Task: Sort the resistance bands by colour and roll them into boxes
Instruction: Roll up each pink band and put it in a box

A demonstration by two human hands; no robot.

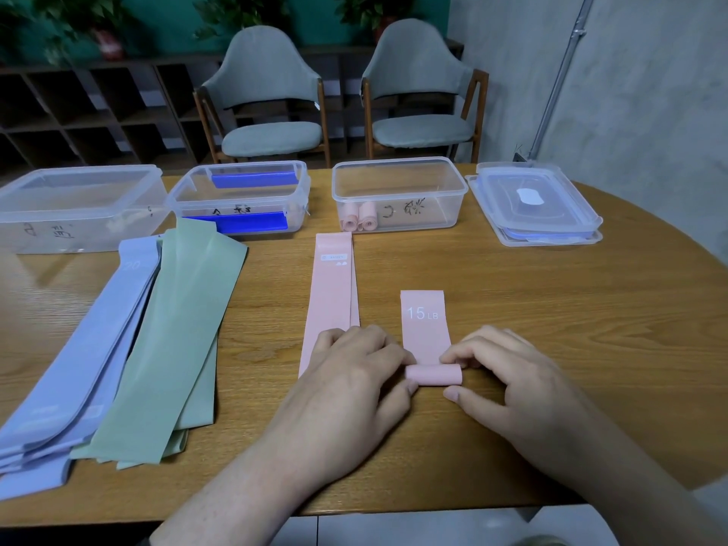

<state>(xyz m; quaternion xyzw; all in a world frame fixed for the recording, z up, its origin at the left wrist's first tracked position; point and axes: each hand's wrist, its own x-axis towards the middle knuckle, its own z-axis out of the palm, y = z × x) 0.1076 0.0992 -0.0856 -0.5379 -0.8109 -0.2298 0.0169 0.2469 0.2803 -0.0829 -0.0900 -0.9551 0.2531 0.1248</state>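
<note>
Pinched rolled end of pink band [433, 375] between left hand [350, 384] and right hand [512, 384], fingers curled; flat remainder ahead.

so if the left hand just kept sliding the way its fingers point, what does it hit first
Probably the flat pink bands already under the left hand fingertips; it would slide along them toward the clear box holding pink rolls. The exact finger direction is hard to judge.

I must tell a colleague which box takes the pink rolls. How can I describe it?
On the round wooden table, four clear plastic boxes stand along the far edge. Take the third clear box from the left, open and lidless. Only it holds two rolled pink bands.
</note>
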